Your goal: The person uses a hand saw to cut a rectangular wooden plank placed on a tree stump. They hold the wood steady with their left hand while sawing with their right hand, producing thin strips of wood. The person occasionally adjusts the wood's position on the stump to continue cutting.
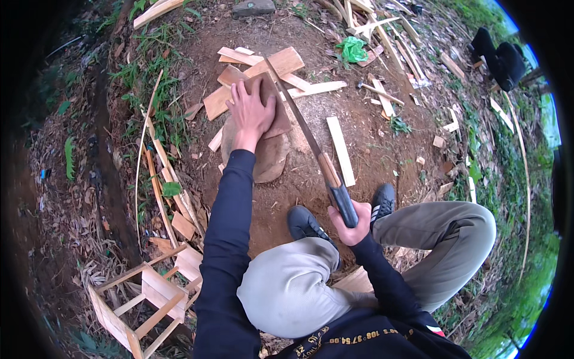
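My left hand (252, 116) holds a dark brown wooden board (278, 119), its fingers spread over the upper part and its thumb toward the right side. The board rests on a round chopping stump (272, 160). My right hand (351, 224) is wrapped round the dark grip of a machete (304, 127). Its long, narrow blade slants up and to the left, passing close to the board's right side; I cannot tell whether they touch. Behind the stump, pale planks (286, 61) lie crossed on one another.
A hammer (382, 93) lies at the right, below a green plastic bag (352, 49). One pale strip (341, 151) lies right of the blade. A wooden frame (146, 299) stands lower left, near long thin strips (156, 191). More lumber (391, 48) is piled far right.
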Demonstrator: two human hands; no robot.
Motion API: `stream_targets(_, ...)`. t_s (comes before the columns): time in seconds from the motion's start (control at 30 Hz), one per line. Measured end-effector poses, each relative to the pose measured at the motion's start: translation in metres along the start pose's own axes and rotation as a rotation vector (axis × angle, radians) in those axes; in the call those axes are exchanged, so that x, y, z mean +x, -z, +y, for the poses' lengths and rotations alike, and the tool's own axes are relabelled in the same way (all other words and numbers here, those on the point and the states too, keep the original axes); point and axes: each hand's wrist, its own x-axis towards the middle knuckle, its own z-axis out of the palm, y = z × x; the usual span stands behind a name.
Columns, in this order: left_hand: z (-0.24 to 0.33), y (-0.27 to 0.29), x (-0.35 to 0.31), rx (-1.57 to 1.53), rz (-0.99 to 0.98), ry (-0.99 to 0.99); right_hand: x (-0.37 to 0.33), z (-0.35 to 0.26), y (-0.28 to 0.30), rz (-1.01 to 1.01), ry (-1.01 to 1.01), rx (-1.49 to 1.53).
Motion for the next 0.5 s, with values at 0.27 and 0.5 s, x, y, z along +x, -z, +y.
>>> stream_targets(0.27,-0.031,-0.013,0.008,-0.151,0.130,0.079,-0.001,-0.013,0.001,-0.039,0.061,-0.042)
stream_targets(0.5,-0.025,-0.024,0.006,-0.007,0.213,0.152,0.005,-0.005,-0.007,-0.048,0.049,0.011)
